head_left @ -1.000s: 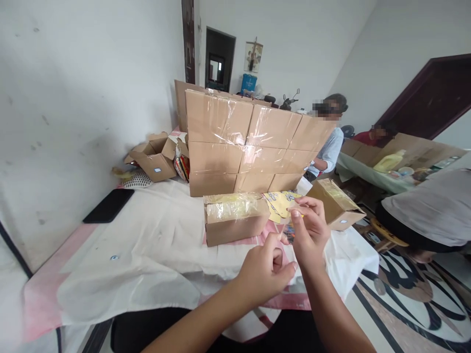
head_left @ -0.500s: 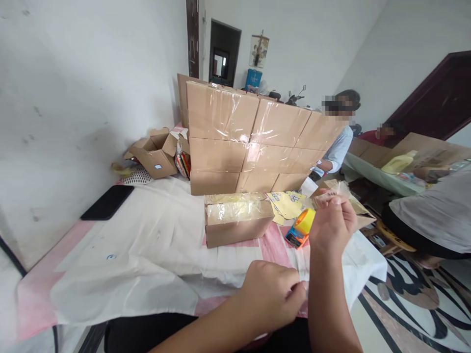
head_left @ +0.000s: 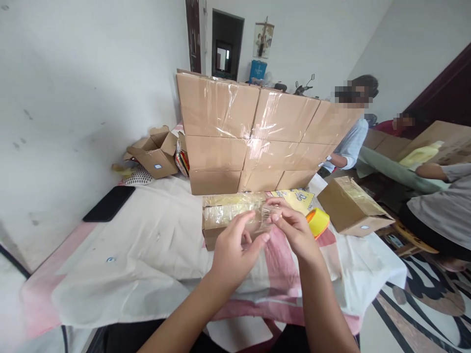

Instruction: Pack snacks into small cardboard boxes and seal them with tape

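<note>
White walls stand around the room, and far past the hands a dark doorway shows. Seen from the head camera, a white and pink cloth lies under both hands, with some wrinkles in it.

The right hand pinches a bit of clear tape with its fingers and thumb. The left hand has its thumb and fingers spread a little. Its fingers are very near the clear tape, but I cannot tell if they touch it. The tape is between the two hands, at the right end of a small brown box. I cannot tell if the tape touches the box. This box sits just past the left hand, with shiny tape on its top.

Just right of the right hand is a yellow roll with an orange edge. Past the right hand lies some yellow paper. Farther right sits another brown box, also taped on top. Beyond both hands stands a big cardboard wall with shiny tape on it. Well left of the left hand are a flat black thing and, behind it, an open box. Far to the right, a person in a gray shirt bends over.
</note>
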